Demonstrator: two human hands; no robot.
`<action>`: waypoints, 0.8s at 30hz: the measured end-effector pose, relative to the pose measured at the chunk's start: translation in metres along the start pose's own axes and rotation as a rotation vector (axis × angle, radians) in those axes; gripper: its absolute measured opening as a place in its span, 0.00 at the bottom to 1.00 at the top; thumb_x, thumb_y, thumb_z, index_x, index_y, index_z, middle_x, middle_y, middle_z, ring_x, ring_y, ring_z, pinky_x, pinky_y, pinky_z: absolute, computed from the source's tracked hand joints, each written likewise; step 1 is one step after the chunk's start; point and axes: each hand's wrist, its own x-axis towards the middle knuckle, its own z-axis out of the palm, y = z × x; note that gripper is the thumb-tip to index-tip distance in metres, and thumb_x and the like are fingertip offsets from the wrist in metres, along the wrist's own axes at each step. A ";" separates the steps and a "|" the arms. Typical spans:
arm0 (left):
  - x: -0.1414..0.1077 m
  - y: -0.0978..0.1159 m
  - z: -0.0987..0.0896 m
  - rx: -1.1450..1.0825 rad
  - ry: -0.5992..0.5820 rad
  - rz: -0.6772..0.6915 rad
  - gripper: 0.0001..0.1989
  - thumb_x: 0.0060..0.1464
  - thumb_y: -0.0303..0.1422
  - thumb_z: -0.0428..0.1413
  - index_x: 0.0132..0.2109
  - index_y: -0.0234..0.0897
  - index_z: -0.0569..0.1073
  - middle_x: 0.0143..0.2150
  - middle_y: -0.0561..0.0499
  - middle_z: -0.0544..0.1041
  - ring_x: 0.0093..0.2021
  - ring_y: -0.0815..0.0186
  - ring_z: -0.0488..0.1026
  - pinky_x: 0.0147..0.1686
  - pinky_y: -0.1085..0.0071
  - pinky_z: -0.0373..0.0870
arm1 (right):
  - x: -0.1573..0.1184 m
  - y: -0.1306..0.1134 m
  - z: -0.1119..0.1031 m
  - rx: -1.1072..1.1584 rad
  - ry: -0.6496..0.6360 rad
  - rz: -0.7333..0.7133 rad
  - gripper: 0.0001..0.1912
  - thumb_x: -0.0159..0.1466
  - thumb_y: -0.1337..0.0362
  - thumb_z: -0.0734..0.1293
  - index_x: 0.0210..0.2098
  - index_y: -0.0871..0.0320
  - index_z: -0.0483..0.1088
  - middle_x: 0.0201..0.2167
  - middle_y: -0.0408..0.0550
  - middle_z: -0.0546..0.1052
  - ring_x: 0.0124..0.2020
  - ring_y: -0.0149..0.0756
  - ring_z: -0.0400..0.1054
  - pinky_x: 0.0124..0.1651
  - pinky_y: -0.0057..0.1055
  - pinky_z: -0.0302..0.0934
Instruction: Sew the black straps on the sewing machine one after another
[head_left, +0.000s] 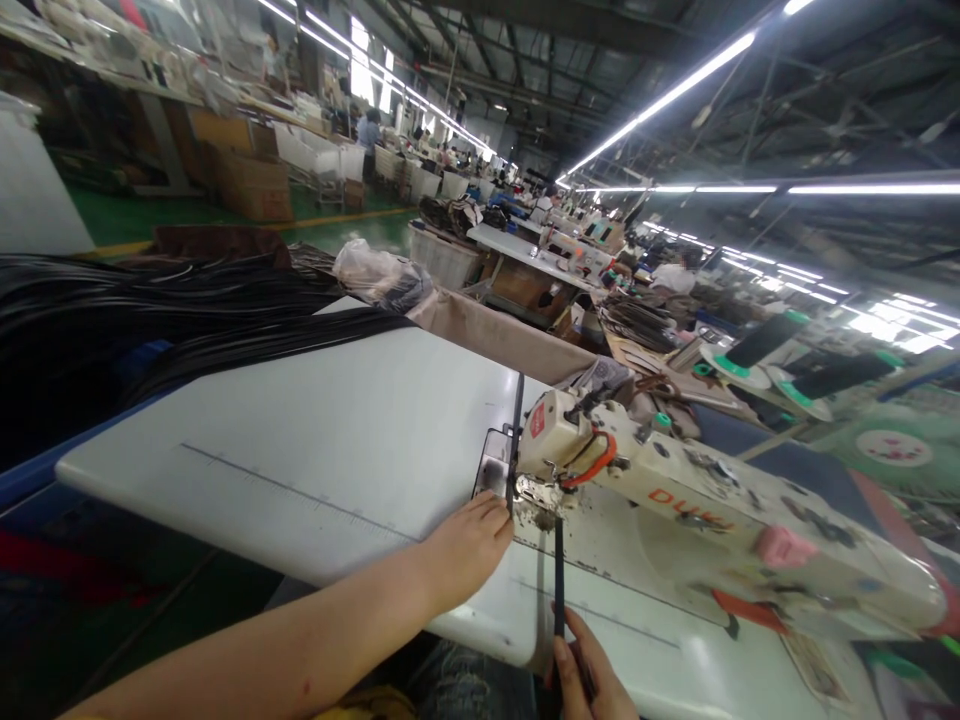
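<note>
Right hand [606, 682] pinches black strip [559, 570]; left hand [466, 545] rests beside sewing-machine head [553, 430], grip unclear. Step, apparently: feeding strip. Next calls for straight guiding.

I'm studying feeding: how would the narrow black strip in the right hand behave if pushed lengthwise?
Being narrow, the black strip may buckle and probably weighs little. Its straight run from the right hand to the sewing machine might reflect tension rather than stiffness.
</note>
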 end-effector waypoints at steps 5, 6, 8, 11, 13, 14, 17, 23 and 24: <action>0.000 -0.010 0.014 -0.103 0.021 -0.105 0.14 0.67 0.26 0.52 0.56 0.34 0.76 0.60 0.45 0.78 0.67 0.55 0.69 0.73 0.54 0.55 | -0.002 -0.009 -0.005 0.068 -0.024 -0.032 0.36 0.68 0.37 0.62 0.56 0.61 0.77 0.41 0.54 0.84 0.39 0.42 0.80 0.45 0.28 0.73; 0.001 -0.012 0.017 -0.118 0.021 -0.127 0.15 0.68 0.27 0.51 0.57 0.35 0.75 0.61 0.45 0.78 0.68 0.55 0.68 0.73 0.53 0.55 | -0.002 -0.010 -0.006 0.061 -0.054 -0.036 0.35 0.68 0.39 0.62 0.57 0.61 0.76 0.43 0.54 0.84 0.41 0.43 0.80 0.46 0.28 0.73; 0.002 -0.015 0.022 -0.139 0.015 -0.169 0.15 0.69 0.28 0.49 0.58 0.34 0.74 0.62 0.45 0.77 0.69 0.55 0.67 0.73 0.53 0.55 | -0.001 -0.012 -0.010 0.029 -0.110 -0.046 0.33 0.69 0.41 0.63 0.58 0.60 0.76 0.45 0.54 0.84 0.43 0.43 0.80 0.50 0.30 0.73; 0.005 -0.016 0.022 -0.159 -0.007 -0.201 0.16 0.70 0.28 0.48 0.60 0.35 0.73 0.64 0.45 0.76 0.71 0.56 0.65 0.73 0.52 0.56 | 0.001 -0.013 -0.013 -0.007 -0.128 -0.055 0.31 0.69 0.43 0.63 0.59 0.59 0.76 0.48 0.56 0.84 0.47 0.45 0.80 0.58 0.34 0.70; 0.006 -0.016 0.019 -0.175 -0.025 -0.212 0.17 0.69 0.28 0.49 0.61 0.37 0.72 0.65 0.45 0.75 0.71 0.56 0.64 0.73 0.50 0.56 | 0.001 -0.014 -0.012 -0.006 -0.127 -0.051 0.31 0.70 0.43 0.62 0.59 0.60 0.76 0.51 0.57 0.83 0.50 0.46 0.79 0.61 0.36 0.69; 0.007 -0.017 0.017 -0.187 -0.032 -0.223 0.17 0.69 0.28 0.50 0.61 0.38 0.72 0.65 0.45 0.75 0.71 0.56 0.64 0.72 0.50 0.57 | 0.001 -0.014 -0.011 -0.003 -0.135 -0.045 0.31 0.70 0.44 0.62 0.60 0.60 0.75 0.52 0.57 0.82 0.52 0.46 0.79 0.61 0.36 0.69; 0.009 -0.019 0.013 -0.259 -0.026 -0.257 0.16 0.68 0.29 0.51 0.60 0.40 0.72 0.64 0.47 0.76 0.70 0.56 0.65 0.72 0.49 0.59 | 0.000 -0.017 -0.009 0.006 -0.154 -0.020 0.31 0.70 0.44 0.61 0.61 0.60 0.74 0.55 0.58 0.81 0.55 0.47 0.77 0.62 0.38 0.68; 0.019 -0.037 0.011 -0.487 0.062 -0.377 0.14 0.61 0.22 0.52 0.49 0.40 0.77 0.57 0.47 0.80 0.64 0.60 0.72 0.68 0.58 0.67 | 0.001 -0.031 -0.005 0.023 -0.168 -0.030 0.30 0.71 0.46 0.60 0.61 0.58 0.75 0.55 0.57 0.81 0.57 0.47 0.76 0.64 0.39 0.66; 0.022 -0.042 0.011 -0.489 0.054 -0.401 0.14 0.60 0.21 0.52 0.48 0.40 0.77 0.57 0.47 0.79 0.63 0.61 0.73 0.67 0.59 0.68 | 0.001 -0.033 -0.004 0.024 -0.159 -0.036 0.30 0.71 0.46 0.60 0.61 0.58 0.75 0.54 0.57 0.81 0.56 0.48 0.76 0.64 0.40 0.67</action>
